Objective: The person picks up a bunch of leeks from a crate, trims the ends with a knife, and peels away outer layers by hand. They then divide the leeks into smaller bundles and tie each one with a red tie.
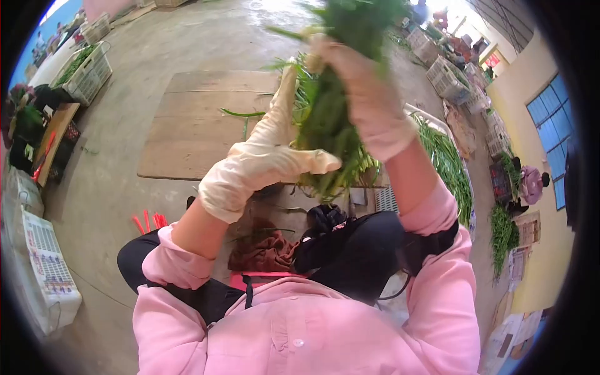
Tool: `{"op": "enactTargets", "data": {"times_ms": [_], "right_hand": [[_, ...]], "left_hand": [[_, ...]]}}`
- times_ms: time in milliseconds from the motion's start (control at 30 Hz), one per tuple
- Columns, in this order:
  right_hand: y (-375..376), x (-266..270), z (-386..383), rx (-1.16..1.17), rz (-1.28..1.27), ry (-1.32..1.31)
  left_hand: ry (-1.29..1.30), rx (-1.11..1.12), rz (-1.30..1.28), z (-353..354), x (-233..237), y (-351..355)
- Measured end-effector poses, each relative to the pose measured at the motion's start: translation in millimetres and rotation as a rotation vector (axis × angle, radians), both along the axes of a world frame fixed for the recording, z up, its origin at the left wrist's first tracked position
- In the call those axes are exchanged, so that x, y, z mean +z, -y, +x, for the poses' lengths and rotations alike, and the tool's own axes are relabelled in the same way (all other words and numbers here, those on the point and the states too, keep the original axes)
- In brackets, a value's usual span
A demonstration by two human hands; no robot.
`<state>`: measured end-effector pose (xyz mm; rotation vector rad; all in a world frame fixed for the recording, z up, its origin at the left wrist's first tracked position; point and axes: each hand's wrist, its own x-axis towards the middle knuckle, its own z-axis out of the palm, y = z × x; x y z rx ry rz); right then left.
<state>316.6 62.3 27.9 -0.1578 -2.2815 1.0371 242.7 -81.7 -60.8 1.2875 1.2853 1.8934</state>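
Before my chest, my right hand [375, 100], in a pale rubber glove, is wrapped round a thick bunch of green leafy stalks [328, 119]. The top of the bunch is smeared by motion, and its lower end hangs over the near edge of a wooden board [200, 125]. On the bunch's left side is my left hand [256, 162], gloved too, its fingers stretched upward and the thumb spread away across the front of the leaves. Loose green stalks [244, 114] lie on the board beside it.
A white crate of long green stalks [447, 162] stands close on my right. Red strips [150, 221] lie by my left knee. Left are a white crate [50, 269], a bench [55, 140] and another filled crate [87, 72]. People and more crates line the right wall.
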Motion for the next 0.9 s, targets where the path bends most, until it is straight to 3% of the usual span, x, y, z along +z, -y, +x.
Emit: {"op": "enactTargets", "data": {"times_ms": [33,100,167,333,433,533,600,667,733,800,900], "right_hand": [[5,-10,-12,0.034,0.251,-0.039],[22,-17,-29,0.137,0.411,0.010],[53,5,-31,0.192,0.020,0.288],[99,17,-55,0.154,-0.100,0.548],[102,4,-73,0.425,-0.106,0.466],[92,16,-33,0.420,-0.121,0.343],[68,-17,-28,0.367,0.164,-0.075],[43,-54,-7,0.327,0.147,0.066],[40,-91,13,0.250,0.194,0.434],[43,-147,22,0.203,0.282,0.341],[44,-164,22,0.076,0.362,0.359]], "left_hand": [[0.048,0.010,0.047,7,-2,-9],[0.447,-0.029,0.061,3,-9,-20],[0.642,0.014,0.095,-6,-16,-13],[0.680,0.201,0.182,-30,-57,22],[0.642,0.293,0.258,-46,-88,43],[0.612,0.387,0.261,-72,-88,63],[0.620,0.486,0.168,-84,-66,85],[0.675,0.506,0.206,-87,-51,107],[0.666,0.546,0.238,-113,-68,133],[0.678,0.563,0.265,-120,-75,149],[0.622,0.611,0.291,-116,-71,159]]}}
